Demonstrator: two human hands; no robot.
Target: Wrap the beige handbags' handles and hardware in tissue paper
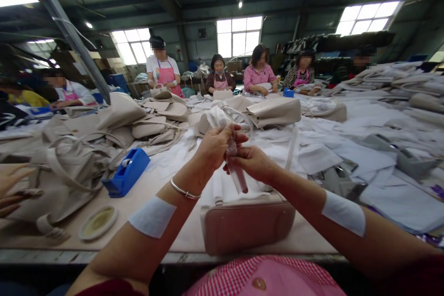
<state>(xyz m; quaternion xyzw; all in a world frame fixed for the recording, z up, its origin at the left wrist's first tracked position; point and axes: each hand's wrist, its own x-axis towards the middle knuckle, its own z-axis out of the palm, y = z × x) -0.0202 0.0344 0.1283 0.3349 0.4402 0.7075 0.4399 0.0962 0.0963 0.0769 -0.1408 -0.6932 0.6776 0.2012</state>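
Observation:
In front of me, both hands are closed on a thin, translucent white wrapping sheet (pixel 237 176). My left hand (pixel 215 144) pinches its upper part, with crumpled sheet rising above the fingers. My right hand (pixel 255 161) grips it just below, and its loose end hangs down. Whether a strap lies inside the wrapping I cannot tell. Below the hands, a beige handbag (pixel 248 229) lies near the table edge with its base towards me. White sheet material covers part of its upper side. A white rectangular patch is on each of my forearms.
A blue tape dispenser (pixel 125 173) and a round, pale-rimmed dish (pixel 98 223) lie left. More beige bags (pixel 65 171) are heaped there, near another person's hand (pixel 14 187). White paper sheets (pixel 364 162) and a grey dispenser (pixel 342 180) spread right. Several people work across the table.

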